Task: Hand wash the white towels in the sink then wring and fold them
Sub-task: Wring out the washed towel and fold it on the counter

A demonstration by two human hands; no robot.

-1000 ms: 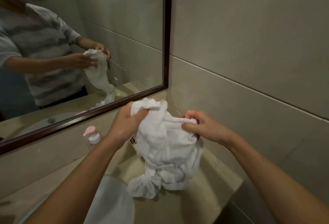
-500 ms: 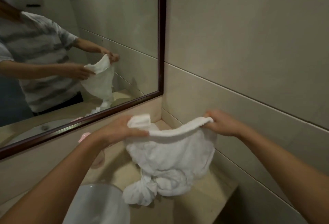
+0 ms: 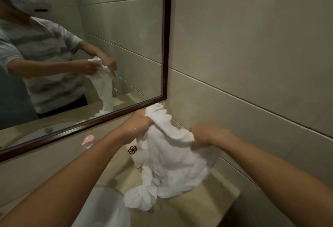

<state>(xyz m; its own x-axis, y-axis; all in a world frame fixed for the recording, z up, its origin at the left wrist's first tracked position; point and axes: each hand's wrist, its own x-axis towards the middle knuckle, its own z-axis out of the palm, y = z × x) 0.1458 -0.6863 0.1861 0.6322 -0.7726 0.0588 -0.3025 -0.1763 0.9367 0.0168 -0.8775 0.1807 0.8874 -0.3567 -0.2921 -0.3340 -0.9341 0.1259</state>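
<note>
A crumpled white towel (image 3: 169, 165) hangs between my hands above the beige counter (image 3: 207, 207), its twisted lower end resting on the counter top. My left hand (image 3: 137, 124) grips a bunched upper corner near the mirror's lower edge. My right hand (image 3: 207, 134) clutches the top edge on the other side. A dark red flower logo (image 3: 132, 150) shows on white fabric just under my left wrist. The white sink basin (image 3: 104, 208) lies below my left forearm, partly hidden by it.
A dark-framed mirror (image 3: 164, 46) on the left wall reflects a person holding the towel. A pink-topped pump bottle (image 3: 88, 140) stands on the counter behind my left forearm. Tiled wall closes in on the right, and the counter ends at its front right corner.
My hands have drawn closer together again after spreading the towel's top edge, and the cloth is bunched up between them. The view has shifted slightly.
</note>
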